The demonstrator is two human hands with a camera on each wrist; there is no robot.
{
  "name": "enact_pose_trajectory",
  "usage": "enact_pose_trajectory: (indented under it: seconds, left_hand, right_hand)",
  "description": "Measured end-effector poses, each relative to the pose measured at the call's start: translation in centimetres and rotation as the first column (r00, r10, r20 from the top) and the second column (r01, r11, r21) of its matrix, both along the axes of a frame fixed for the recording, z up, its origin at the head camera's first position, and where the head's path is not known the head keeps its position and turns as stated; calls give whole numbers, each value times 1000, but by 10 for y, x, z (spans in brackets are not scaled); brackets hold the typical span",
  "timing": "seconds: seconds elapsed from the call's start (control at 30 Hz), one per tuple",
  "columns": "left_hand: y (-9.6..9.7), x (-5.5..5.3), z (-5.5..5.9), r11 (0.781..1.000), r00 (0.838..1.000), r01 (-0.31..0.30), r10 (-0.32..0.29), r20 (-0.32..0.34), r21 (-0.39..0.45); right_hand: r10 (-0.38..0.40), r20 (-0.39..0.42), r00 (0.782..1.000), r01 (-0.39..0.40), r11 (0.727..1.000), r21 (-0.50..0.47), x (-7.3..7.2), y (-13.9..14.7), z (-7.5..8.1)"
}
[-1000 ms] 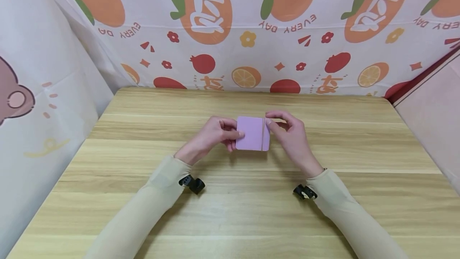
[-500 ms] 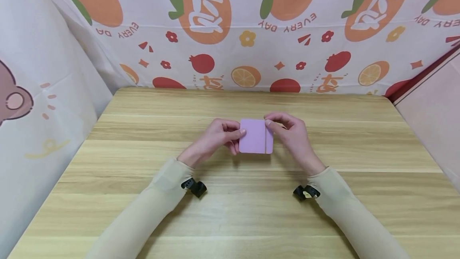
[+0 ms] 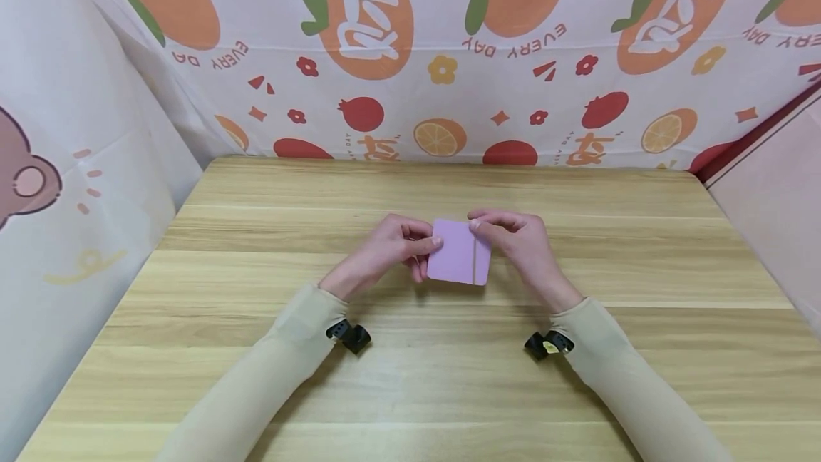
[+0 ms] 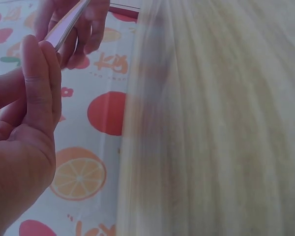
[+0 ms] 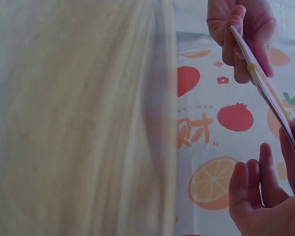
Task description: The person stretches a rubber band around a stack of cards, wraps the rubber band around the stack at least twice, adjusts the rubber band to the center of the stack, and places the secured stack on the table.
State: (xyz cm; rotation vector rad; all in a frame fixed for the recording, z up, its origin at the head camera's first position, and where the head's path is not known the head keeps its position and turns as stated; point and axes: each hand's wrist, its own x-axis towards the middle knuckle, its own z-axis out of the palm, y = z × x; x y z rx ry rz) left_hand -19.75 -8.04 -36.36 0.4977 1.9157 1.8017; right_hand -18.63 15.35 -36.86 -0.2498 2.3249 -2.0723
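Observation:
A small lilac notebook (image 3: 452, 257) with rounded corners is held above the table, its front cover facing up. A thin tan elastic band (image 3: 474, 262) runs down it near the right side. My left hand (image 3: 390, 244) pinches its left edge, thumb on the cover and fingers behind. At the top right corner, by the end of the band, my right hand (image 3: 521, 239) pinches it between thumb and fingers. Both wrist views catch the notebook (image 5: 263, 88) nearly edge-on, with thin page edges visible. In the left wrist view the left hand (image 4: 32, 113) hides its lower end.
Beneath the hands lies a wood-grain table (image 3: 410, 376). A fruit-printed curtain (image 3: 398, 105) hangs along its far edge, and a white cloth (image 3: 109, 134) hangs at the left. A pale pink panel (image 3: 776, 184) stands on the right.
The notebook has shifted slightly right and nearer to me, and now sits a little tilted. My left hand has moved along with it; the right hand keeps near the top right corner.

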Motion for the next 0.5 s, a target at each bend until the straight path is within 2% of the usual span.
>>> enact_pose_trajectory:
  seconds: [0.13,0.5]
  left_hand:
    - [2,1,0,1000,1000,0,0,9,-3]
    - [4,0,-2,998,996,-59,59,60,1]
  right_hand:
    - [8,7,1000,-8,1000,23,0,0,-1]
    - [16,37,999,-16,1000,11,0,-3,-4]
